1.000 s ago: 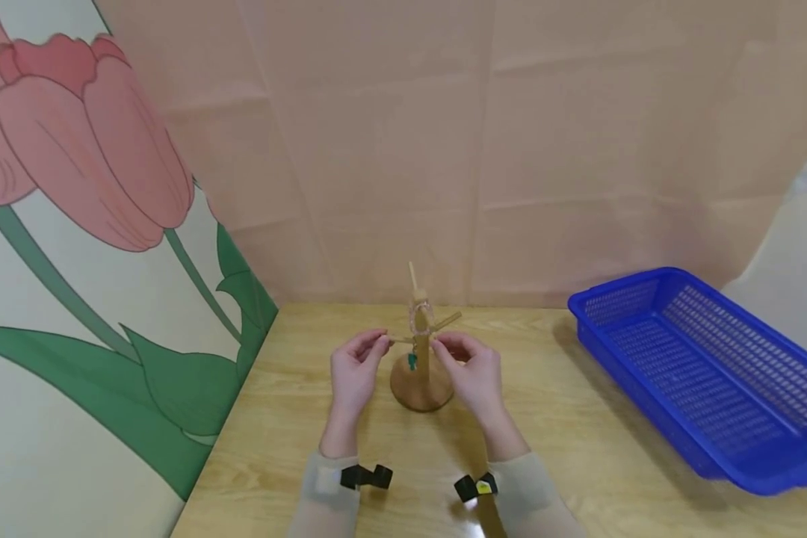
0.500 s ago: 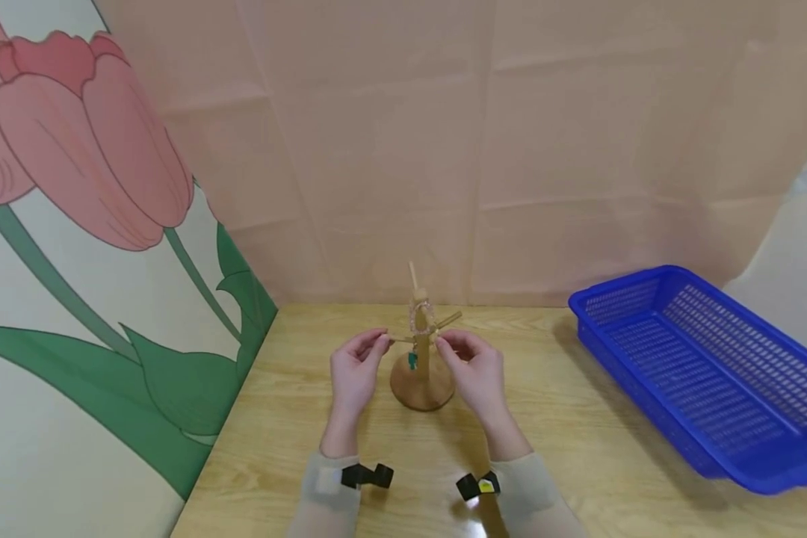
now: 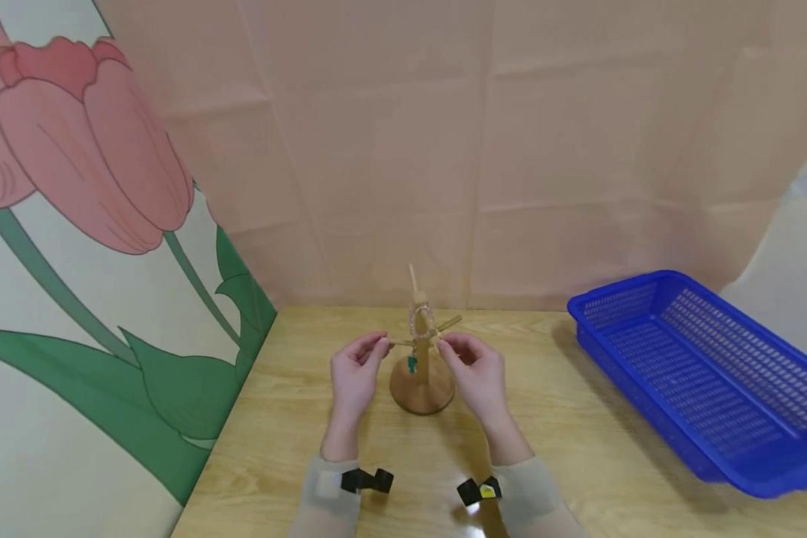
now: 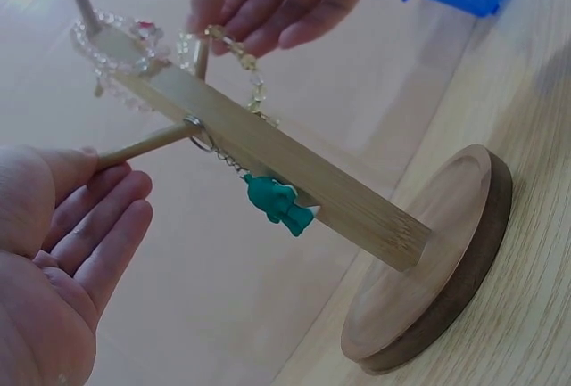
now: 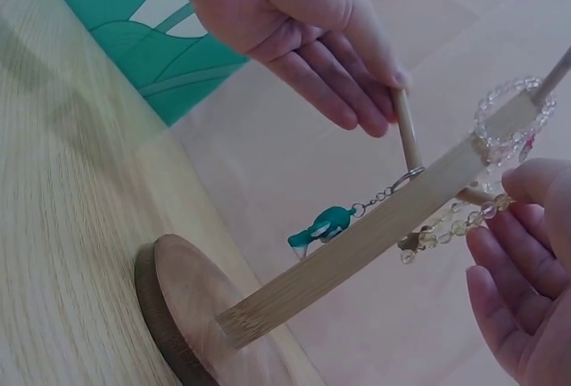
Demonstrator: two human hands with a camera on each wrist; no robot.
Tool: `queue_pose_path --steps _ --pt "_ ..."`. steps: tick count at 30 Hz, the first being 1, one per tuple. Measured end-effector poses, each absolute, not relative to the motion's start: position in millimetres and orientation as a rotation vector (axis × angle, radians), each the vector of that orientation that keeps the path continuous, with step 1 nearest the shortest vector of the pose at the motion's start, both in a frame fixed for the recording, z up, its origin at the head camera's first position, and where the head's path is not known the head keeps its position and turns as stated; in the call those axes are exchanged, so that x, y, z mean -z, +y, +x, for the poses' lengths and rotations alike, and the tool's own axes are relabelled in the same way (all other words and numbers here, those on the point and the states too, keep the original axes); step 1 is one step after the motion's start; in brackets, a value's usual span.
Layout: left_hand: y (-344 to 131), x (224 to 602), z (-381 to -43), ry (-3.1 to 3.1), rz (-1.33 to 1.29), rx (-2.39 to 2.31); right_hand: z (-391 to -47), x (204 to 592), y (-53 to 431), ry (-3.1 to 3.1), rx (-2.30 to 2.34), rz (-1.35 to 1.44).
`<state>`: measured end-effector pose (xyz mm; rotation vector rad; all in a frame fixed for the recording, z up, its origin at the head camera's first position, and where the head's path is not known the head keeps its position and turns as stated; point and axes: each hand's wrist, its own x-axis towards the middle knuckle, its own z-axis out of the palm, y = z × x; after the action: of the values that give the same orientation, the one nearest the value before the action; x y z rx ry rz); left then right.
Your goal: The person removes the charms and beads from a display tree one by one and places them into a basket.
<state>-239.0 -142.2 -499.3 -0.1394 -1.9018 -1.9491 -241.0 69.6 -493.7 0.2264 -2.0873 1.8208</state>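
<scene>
Right hand (image 3: 474, 366) slightly outward, pinch tight on beaded bracelet (image 5: 459, 227)

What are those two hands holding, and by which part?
The left hand pinches a wooden peg by its outer tip; the right hand pinches a yellowish beaded bracelet by beads at one side.

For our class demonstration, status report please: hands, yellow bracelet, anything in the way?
Left hand pinches peg. Right hand pinches yellow bracelet by second peg. Clear bracelet close by, possible snag.

Teal figure (image 4: 268, 194), pale-yellow bracelet (image 5: 459, 227)
</scene>
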Motion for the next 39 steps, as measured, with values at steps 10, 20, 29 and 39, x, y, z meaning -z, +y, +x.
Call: queue_pose_path --steps 10,20,29,39 --pt "-139.5 501.6 -234.6 -1.899 -0.142 1.958 -232.7 491.9 70.9 -2.042 -1.894 0.169" --pt "-137.9 499.3 -236.5 -1.897 -0.127 1.958 -234.3 488.4 78.7 -2.012 -1.914 0.138" --pt "-138.8 502.2 -235.9 -1.850 -0.118 1.967 -236.6 485.1 84.5 -2.008 -1.927 0.119" --pt "-140.8 497.9 -234.9 -1.849 -0.113 1.990 -237.0 482.8 86.2 -1.934 -1.923 0.086"
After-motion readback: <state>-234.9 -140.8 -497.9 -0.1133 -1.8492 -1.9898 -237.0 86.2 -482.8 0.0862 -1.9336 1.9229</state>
